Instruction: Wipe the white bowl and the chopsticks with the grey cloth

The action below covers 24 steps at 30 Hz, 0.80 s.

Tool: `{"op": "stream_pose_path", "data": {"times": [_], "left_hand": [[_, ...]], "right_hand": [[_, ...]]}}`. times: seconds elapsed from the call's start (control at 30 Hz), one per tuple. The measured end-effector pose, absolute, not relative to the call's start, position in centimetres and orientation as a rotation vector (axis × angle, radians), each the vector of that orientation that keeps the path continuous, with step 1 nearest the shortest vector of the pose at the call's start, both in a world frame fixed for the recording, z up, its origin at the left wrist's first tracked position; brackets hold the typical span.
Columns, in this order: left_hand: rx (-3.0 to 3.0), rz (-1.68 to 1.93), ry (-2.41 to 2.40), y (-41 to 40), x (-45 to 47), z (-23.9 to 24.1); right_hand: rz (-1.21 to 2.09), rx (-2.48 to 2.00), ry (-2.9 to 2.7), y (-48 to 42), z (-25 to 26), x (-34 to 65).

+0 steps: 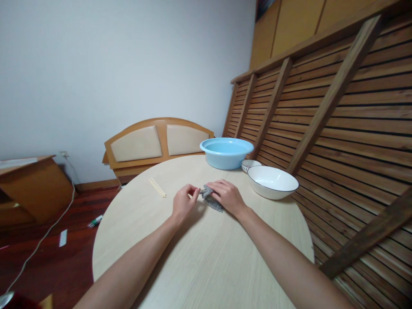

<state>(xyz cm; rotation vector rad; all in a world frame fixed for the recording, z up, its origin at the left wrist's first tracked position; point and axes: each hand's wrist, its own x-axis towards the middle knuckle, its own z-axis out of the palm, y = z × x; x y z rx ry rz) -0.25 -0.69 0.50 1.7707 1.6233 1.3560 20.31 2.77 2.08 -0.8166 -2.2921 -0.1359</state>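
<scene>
A small grey cloth [213, 201] lies on the round pale wooden table [199, 257]. My right hand [228, 195] rests flat on top of it, fingers stretched out and pressing it down. My left hand [184, 202] is beside it on the left, its fingers curled in a pinch at the cloth's near corner. A pair of pale chopsticks [157, 187] lies on the table to the left of my left hand.
A light blue basin [226, 152] stands at the table's far edge. A large white bowl [272, 181] and a small bowl [250, 165] sit at the right. A slatted wooden frame [337, 111] leans along the right. A headboard [154, 143] rests against the wall.
</scene>
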Motion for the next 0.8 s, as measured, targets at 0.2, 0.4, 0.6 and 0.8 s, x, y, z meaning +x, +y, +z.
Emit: {"op": "stream_pose_path", "data": {"times": [0.2, 0.4, 0.6, 0.8], "left_hand": [[1.889, 1.278, 1.587, -1.62, 0.63, 0.68], [1.978, 1.265, 1.555, -1.73, 0.65, 0.84], [2.036, 1.261, 1.549, -1.48, 0.38, 0.85], [2.05, 1.263, 1.543, -1.3, 0.23, 0.87]], "right_hand": [[-0.138, -0.737, -2.332, 2.51, 1.94, 19.89], [-0.09, -0.799, -2.358, 2.27, 2.31, 19.85], [-0.072, -0.878, -2.357, 2.31, 2.48, 20.0], [-0.057, -0.884, -2.357, 2.51, 2.48, 20.05]]}}
